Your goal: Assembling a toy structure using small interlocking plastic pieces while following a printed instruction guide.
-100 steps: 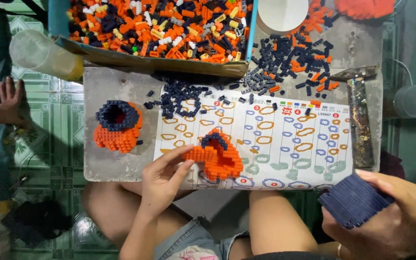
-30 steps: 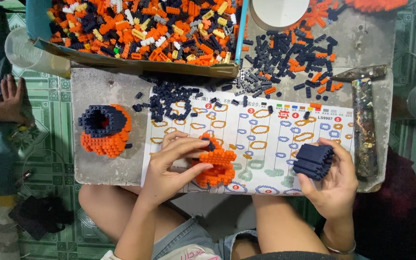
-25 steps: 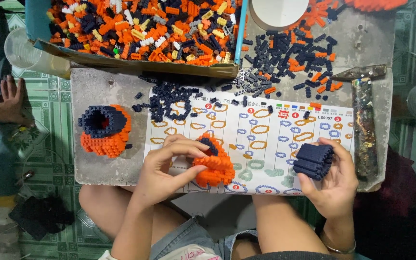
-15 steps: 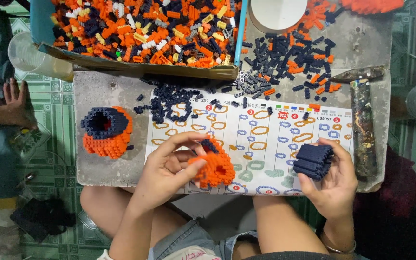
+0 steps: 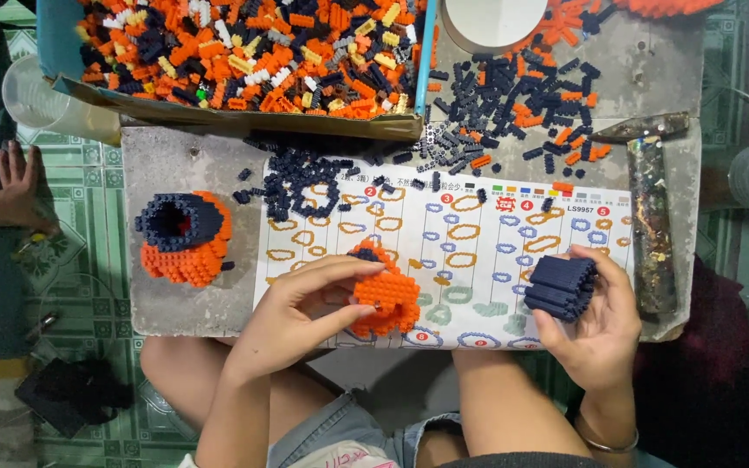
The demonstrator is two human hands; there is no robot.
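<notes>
The left hand [image 5: 301, 308] has its fingers curled round an orange brick model [image 5: 383, 295], thumb underneath and fingertips on top, pressing it against the printed instruction sheet [image 5: 478, 251] that it rests on. A dark navy patch sits on the model's top edge, just past the fingertips. Well off to the far side of that grip, the right hand [image 5: 595, 316] holds a dark navy brick block [image 5: 561, 286], fingers wrapped behind it and the thumb along its lower edge, at the sheet's near corner. Beyond the left hand's knuckles, apart from it on the bare grey board [image 5: 175, 156], stands a finished orange piece with a navy ring on top [image 5: 184, 238]. Loose navy bricks [image 5: 301, 178] lie scattered above the held model, spilling onto the sheet. Further away still is a cardboard tray of mixed orange, navy and yellow bricks [image 5: 244, 52]. Another person's hand [image 5: 19, 186] rests at the floor's edge, well clear of both grips.
</notes>
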